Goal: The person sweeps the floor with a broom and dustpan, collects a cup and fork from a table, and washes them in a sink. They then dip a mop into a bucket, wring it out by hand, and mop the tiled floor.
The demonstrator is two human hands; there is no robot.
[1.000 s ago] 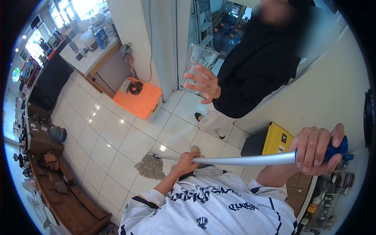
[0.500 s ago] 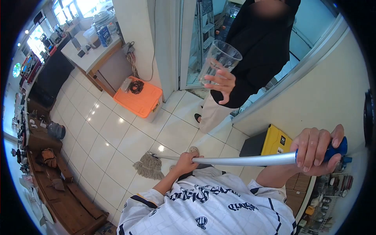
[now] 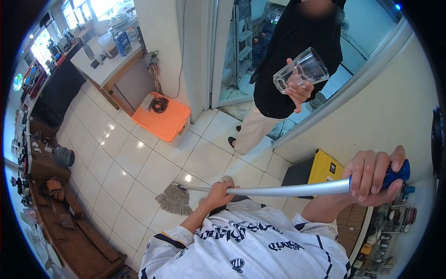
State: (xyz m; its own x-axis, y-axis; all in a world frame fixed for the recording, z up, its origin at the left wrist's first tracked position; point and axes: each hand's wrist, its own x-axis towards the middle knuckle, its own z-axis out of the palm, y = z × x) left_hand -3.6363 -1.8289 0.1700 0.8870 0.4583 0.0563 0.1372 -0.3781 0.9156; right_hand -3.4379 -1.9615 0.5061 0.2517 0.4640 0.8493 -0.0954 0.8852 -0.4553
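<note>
A string mop with a silver handle (image 3: 288, 189) runs across in front of my body. Its grey strands (image 3: 174, 200) rest on the tiled floor to the left. My left hand (image 3: 218, 195) is closed round the lower part of the handle. At the other end, my right hand (image 3: 375, 176) wraps round the blue grip (image 3: 395, 176). Facing me in the doorway stands a person in a black top (image 3: 297, 56), whose raised hand (image 3: 299, 90) holds a clear drinking glass (image 3: 302, 69).
An orange-lidded storage box (image 3: 160, 118) sits by the wall pillar. A black box with a yellow lid (image 3: 325, 169) stands at the right wall. Further left are a white-topped table (image 3: 100, 69) and a brown wooden bench (image 3: 76, 246). A dish rack (image 3: 388, 242) is at lower right.
The other person's hand and the glass have moved right and slightly down, and the glass is tilted more. My hands and the mop stay almost where they were.
</note>
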